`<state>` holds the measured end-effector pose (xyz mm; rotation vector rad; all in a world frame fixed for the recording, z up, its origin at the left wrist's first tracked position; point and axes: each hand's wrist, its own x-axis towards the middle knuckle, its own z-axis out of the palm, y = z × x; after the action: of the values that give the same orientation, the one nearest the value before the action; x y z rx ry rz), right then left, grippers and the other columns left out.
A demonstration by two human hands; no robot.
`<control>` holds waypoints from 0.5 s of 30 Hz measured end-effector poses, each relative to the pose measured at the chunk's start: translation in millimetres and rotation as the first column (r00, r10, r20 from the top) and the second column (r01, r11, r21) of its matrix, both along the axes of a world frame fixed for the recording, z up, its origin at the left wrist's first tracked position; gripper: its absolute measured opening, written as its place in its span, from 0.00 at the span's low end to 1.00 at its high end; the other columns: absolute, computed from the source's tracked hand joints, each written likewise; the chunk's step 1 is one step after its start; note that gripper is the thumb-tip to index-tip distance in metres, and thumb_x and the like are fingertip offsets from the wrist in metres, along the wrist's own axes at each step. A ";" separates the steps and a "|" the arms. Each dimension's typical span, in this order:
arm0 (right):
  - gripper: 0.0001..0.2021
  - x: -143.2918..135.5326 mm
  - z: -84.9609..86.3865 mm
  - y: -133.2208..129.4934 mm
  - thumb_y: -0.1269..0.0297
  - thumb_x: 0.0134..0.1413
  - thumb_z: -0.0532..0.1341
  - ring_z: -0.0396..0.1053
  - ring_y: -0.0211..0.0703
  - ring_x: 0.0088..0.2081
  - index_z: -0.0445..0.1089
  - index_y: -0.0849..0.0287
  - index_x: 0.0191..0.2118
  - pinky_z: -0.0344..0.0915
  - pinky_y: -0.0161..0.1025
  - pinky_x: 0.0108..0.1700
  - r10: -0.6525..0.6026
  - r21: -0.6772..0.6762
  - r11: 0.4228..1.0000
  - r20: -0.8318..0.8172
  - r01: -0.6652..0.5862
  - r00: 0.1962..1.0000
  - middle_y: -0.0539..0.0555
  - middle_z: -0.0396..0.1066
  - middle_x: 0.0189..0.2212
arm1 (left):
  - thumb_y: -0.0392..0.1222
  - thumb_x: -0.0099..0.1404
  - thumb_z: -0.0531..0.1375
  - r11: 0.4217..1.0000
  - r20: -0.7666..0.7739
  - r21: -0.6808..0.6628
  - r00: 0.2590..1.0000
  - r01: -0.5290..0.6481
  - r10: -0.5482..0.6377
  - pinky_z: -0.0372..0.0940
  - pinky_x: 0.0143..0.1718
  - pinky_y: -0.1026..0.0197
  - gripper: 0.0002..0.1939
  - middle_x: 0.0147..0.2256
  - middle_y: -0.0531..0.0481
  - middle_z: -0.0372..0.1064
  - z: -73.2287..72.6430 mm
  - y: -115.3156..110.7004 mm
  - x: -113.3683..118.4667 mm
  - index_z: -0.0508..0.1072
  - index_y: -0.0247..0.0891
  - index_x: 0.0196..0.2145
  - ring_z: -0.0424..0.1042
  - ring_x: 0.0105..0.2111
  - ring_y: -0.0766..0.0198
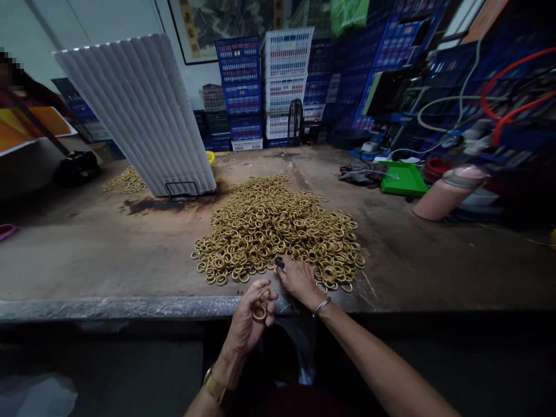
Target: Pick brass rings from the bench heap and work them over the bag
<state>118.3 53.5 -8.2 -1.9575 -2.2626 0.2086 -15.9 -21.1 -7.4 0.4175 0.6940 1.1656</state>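
Note:
A large heap of brass-coloured rings [278, 220] lies on the worktable near its front edge. My left hand [252, 313], with a gold watch at the wrist, is palm up just in front of the edge. Its curled fingers hold a brass ring [259, 313], and another seems to sit between the fingertips. My right hand [297, 279], wearing a silver bangle, reaches to the near side of the heap. A small dark object [280, 264] shows between its thumb and fingers; its kind is too small to make out.
A white corrugated panel [143, 116] stands upright at the back left, with a smaller ring pile [125, 181] behind it. Toward the right are a green tray [403, 178], a pink cylinder [449, 191] and hoses. Stacked crates [238, 87] line the back. Another person is at far left.

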 end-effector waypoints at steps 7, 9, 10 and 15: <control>0.10 -0.2 1.7 4.9 0.63 0.52 0.53 0.69 0.47 0.37 0.64 0.60 0.40 0.55 0.37 0.34 0.004 -0.038 0.999 0.014 -0.004 1.000 0.58 0.72 0.33 | 0.43 0.50 0.62 0.986 0.059 -0.138 0.993 -0.089 0.098 0.53 0.17 0.71 0.11 0.26 0.51 0.65 -4.7 5.6 1.4 0.65 0.33 0.23 0.65 0.25 0.70; 0.10 2.1 2.0 3.6 0.64 0.51 0.53 0.70 0.46 0.36 0.64 0.60 0.39 0.54 0.36 0.33 -0.005 -0.038 0.999 0.003 0.005 1.000 0.58 0.72 0.33 | 0.43 0.49 0.64 0.987 -0.032 -0.107 0.993 -0.117 0.115 0.52 0.17 0.71 0.12 0.25 0.52 0.65 -2.8 5.2 4.2 0.65 0.34 0.24 0.65 0.24 0.70; 0.10 3.4 2.1 2.4 0.64 0.51 0.53 0.70 0.46 0.35 0.64 0.59 0.39 0.54 0.36 0.33 -0.009 -0.034 0.999 -0.010 0.009 1.000 0.58 0.72 0.33 | 0.44 0.48 0.64 0.988 -0.083 -0.088 0.989 -0.126 0.119 0.52 0.16 0.71 0.13 0.24 0.53 0.64 -1.9 5.0 6.2 0.64 0.34 0.25 0.64 0.22 0.71; 0.10 6.8 4.9 -7.7 0.61 0.53 0.52 0.68 0.42 0.32 0.66 0.58 0.38 0.51 0.34 0.29 -0.026 0.018 0.999 -0.220 0.031 0.975 0.55 0.72 0.31 | 0.50 0.48 0.64 0.983 -0.336 -0.006 0.926 -0.183 0.171 0.51 0.15 0.72 0.20 0.22 0.57 0.62 -2.6 6.4 20.6 0.65 0.36 0.35 0.61 0.18 0.73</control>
<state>125.0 45.9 -3.3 -1.8534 -2.0869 0.3772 4.7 -14.7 -10.0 0.5365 1.0663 1.2630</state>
